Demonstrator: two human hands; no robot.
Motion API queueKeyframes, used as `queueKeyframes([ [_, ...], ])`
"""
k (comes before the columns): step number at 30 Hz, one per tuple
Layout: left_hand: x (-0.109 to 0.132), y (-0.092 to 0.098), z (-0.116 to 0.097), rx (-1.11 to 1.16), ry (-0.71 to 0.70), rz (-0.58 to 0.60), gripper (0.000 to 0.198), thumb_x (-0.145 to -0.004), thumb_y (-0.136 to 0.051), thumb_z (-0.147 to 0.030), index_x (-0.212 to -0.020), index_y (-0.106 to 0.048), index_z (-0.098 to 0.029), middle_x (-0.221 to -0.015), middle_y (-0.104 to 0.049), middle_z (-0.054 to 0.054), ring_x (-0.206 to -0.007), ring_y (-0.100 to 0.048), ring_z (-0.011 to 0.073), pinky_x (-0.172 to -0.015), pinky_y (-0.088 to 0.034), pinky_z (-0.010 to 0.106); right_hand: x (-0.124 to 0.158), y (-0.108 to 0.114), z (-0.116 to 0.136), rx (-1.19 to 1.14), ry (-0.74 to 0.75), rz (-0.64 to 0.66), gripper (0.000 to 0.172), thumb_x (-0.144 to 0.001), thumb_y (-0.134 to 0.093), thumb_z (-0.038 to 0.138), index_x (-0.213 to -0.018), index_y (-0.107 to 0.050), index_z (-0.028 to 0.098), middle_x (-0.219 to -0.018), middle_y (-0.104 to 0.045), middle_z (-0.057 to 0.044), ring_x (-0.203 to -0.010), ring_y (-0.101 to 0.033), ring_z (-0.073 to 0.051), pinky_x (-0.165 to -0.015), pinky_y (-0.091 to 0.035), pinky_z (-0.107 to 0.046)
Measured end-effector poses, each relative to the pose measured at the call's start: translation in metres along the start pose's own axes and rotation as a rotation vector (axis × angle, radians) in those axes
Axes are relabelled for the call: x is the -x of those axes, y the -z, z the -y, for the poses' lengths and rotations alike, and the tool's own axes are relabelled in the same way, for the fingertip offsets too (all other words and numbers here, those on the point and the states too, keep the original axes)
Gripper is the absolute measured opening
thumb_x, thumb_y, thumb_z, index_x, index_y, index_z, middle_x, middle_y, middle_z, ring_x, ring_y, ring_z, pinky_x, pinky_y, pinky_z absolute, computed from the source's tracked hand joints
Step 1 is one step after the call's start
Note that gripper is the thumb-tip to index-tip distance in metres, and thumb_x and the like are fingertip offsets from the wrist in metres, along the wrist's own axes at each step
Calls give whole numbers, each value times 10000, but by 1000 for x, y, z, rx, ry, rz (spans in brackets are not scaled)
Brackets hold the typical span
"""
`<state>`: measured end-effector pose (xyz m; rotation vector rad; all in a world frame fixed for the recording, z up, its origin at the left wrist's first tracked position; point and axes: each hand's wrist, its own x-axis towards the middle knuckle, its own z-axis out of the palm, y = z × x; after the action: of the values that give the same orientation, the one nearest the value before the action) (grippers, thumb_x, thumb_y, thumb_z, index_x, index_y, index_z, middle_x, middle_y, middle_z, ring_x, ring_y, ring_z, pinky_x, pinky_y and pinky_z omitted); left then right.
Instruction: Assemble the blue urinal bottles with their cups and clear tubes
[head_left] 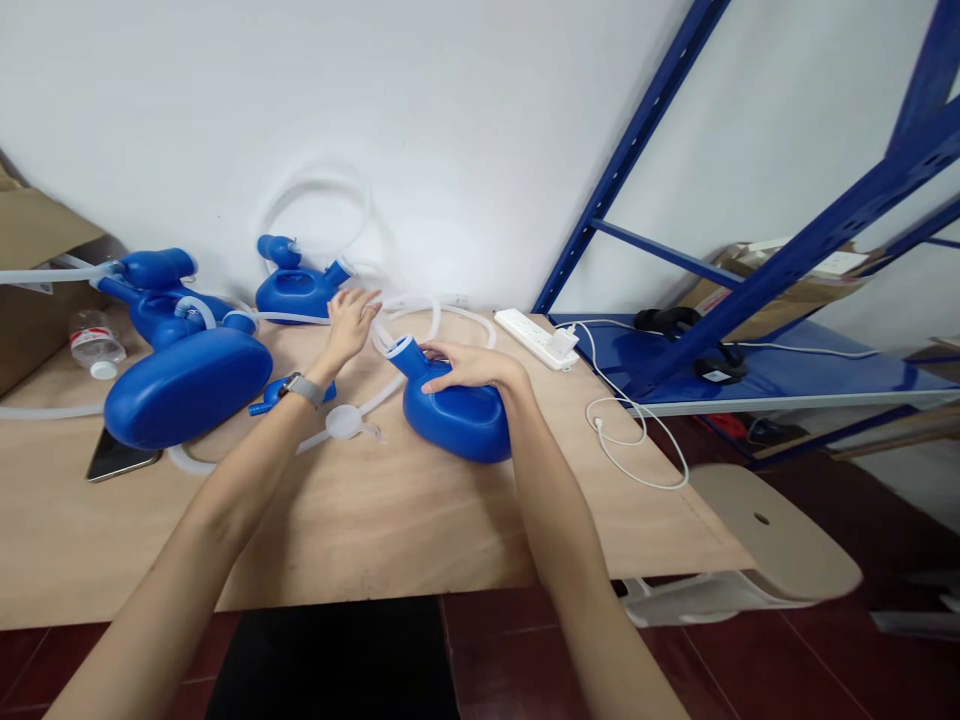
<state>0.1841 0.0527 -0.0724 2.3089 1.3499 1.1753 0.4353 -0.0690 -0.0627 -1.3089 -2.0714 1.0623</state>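
Right fingers (pixel 446 378) partly hide 1 blue bottle (pixel 454 425); left edge crops the cardboard box (pixel 34 325).

1. Left forearm (pixel 225 510) slants up across the near edge of the tabletop (pixel 420 540) towards its back edge.
2. Left hand (pixel 349 325) is raised near the back edge, fingers spread and slightly bent.
3. Right forearm (pixel 570 530) crosses the near edge, leaning left.
4. Right hand (pixel 472 365) bends inward at the wrist, thumb apart from fingers, gripping.
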Motion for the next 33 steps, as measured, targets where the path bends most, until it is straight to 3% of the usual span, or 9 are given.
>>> queueKeyframes([
  [4,-12,18,27,-183,75,162,989,-728,-922,-540,-1556,-570,-131,-1465,-619,274,-1384,-571,479,-1160,-452,590,1,1,1,22,-6,-2,953,-722,-984,447,-1558,-582,228,-1568,-638,-159,-1490,-579,-376,-1278,-448,-548],
  [9,-5,34,16,190,-2,638,981,-711,-853,-337,-1615,-497,-202,-1340,-734,194,-1116,-749,308,-902,-617,384,1,0,4,76,-20,2,915,-753,-958,447,-1559,-583,232,-1543,-658,-154,-1460,-605,-373,-1247,-488,-529],
  [12,6,44,-12,322,-119,589,701,-825,-749,-374,-1493,-619,-205,-1368,-730,178,-1152,-740,284,-907,-606,369,0,1,4,98,-18,8,907,-768,-939,458,-1566,-581,221,-1570,-638,-153,-1457,-609,-365,-1258,-481,-511],
  [15,20,54,-40,296,-224,561,420,-939,-660,-520,-1150,-768,-174,-1100,-793,128,-970,-740,255,-869,-577,369,0,0,3,110,-5,10,867,-771,-936,450,-1546,-610,235,-1581,-635,-139,-1459,-608,-372,-1272,-464,-525],
  [18,33,58,-58,278,-272,617,430,-929,-654,-610,-902,-721,-187,-839,-732,56,-750,-649,195,-721,-508,325,0,-2,4,132,-35,-5,899,-749,-954,459,-1550,-615,233,-1578,-637,-149,-1455,-611,-391,-1261,-476,-540],
  [21,42,53,-67,258,-290,580,525,-908,-636,-659,-653,-508,-219,-609,-488,-20,-586,-432,132,-604,-370,302,1,-4,7,137,-48,15,944,-720,-972,472,-1554,-617,211,-1568,-643,-162,-1448,-618,-395,-1255,-485,-525],
  [25,43,48,-72,240,-306,606,642,-910,-578,-700,-563,-297,-238,-561,-273,-43,-555,-249,111,-572,-246,309,3,-6,12,125,6,57,894,-703,-981,464,-1513,-666,256,-1545,-670,-118,-1445,-621,-380,-1275,-458,-526],
  [30,34,72,-69,279,-289,766,583,-945,-582,-638,-558,-450,-223,-536,-371,-18,-536,-306,126,-577,-260,321,7,-3,11,96,7,94,871,-633,-1010,439,-1441,-732,270,-1480,-722,-80,-1422,-637,-382,-1276,-453,-530],
  [33,37,98,-60,247,-232,743,589,-979,-572,-632,-570,-516,-211,-540,-421,-3,-535,-341,131,-593,-280,327,9,0,7,40,48,118,825,-623,-1007,437,-1395,-763,275,-1443,-745,-58,-1412,-648,-366,-1282,-450,-507],
])
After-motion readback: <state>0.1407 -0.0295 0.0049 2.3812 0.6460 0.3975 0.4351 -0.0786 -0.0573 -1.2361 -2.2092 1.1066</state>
